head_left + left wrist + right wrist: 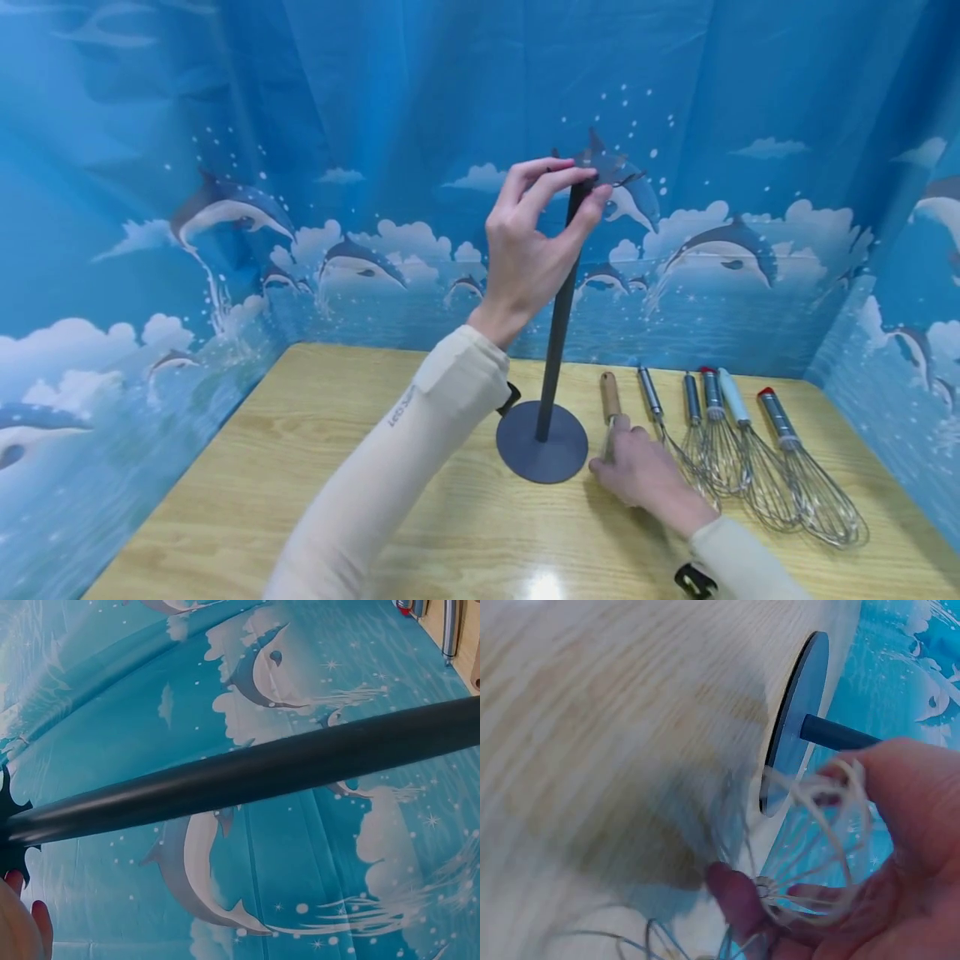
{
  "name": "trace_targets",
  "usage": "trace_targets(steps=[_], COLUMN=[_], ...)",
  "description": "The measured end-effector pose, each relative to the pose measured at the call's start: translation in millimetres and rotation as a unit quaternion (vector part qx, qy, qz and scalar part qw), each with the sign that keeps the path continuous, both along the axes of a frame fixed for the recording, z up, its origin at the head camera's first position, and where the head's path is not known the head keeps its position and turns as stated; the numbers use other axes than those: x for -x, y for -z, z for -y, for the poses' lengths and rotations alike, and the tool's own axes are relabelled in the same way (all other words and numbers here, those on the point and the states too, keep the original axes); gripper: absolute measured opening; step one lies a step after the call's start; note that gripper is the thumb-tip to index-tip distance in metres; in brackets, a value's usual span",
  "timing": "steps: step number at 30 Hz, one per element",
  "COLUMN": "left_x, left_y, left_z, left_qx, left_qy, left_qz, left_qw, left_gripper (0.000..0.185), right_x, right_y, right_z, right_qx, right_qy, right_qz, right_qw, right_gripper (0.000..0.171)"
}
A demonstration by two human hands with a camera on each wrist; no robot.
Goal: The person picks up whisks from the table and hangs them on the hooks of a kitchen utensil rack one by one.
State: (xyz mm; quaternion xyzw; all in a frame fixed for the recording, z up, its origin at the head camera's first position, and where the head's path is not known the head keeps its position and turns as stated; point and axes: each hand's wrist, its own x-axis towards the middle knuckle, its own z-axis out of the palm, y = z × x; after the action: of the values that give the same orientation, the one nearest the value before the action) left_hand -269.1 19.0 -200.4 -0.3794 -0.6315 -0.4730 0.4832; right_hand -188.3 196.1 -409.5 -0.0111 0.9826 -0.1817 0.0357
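Here, wooden-handled whisk (611,408) handle-away lengthwise.

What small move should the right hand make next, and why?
Probably lift the wooden-handled whisk off the table: the right hand already grips its wires, while the left hand steadies the stand by its hooked top.

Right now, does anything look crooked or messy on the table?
The dark stand leans a bit where the left hand pinches its top. The whisks lie in a tidy row, and the right hand grips the wooden-handled whisk. Nothing spilled or broken.
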Motion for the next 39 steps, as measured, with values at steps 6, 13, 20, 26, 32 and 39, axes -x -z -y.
trace_targets(steps=[6, 13, 20, 26, 32, 39], left_x=[0.6, 2.9, 5.4, 5.1, 4.1, 4.6], left_y=[-1.4, -1.3, -0.4, 1.1, 2.8, 2.4], left_z=[-2.5, -1.7, 4.5, 8.5, 8.8, 8.5], left_qx=[-0.014, -0.021, -0.009, 0.004, 0.013, 0.012], left_qy=[0.002, 0.003, 0.003, 0.011, 0.011, 0.016], left_qz=[-0.008, -0.021, -0.029, -0.015, 0.000, -0.001], left_qw=[0.9999, 0.9996, 0.9995, 0.9998, 0.9999, 0.9998], left_gripper=[0.027, 0.026, 0.026, 0.026, 0.027, 0.027], right_x=[0.3, -12.5, -24.8, -25.9, -27.0, -27.1], right_y=[-5.5, -20.2, -37.8, -58.5, -72.0, -87.7], right_z=[-4.8, -12.7, -18.7, -23.9, -19.8, -10.2], right_qx=[0.066, 0.175, 0.237, 0.256, 0.272, 0.320], right_qy=[0.025, 0.050, 0.025, -0.063, -0.106, -0.141], right_qz=[-0.021, -0.144, -0.375, -0.515, -0.570, -0.594], right_qw=[0.997, 0.973, 0.896, 0.816, 0.768, 0.725], right_gripper=[0.069, 0.058, 0.056, 0.064, 0.056, 0.052])
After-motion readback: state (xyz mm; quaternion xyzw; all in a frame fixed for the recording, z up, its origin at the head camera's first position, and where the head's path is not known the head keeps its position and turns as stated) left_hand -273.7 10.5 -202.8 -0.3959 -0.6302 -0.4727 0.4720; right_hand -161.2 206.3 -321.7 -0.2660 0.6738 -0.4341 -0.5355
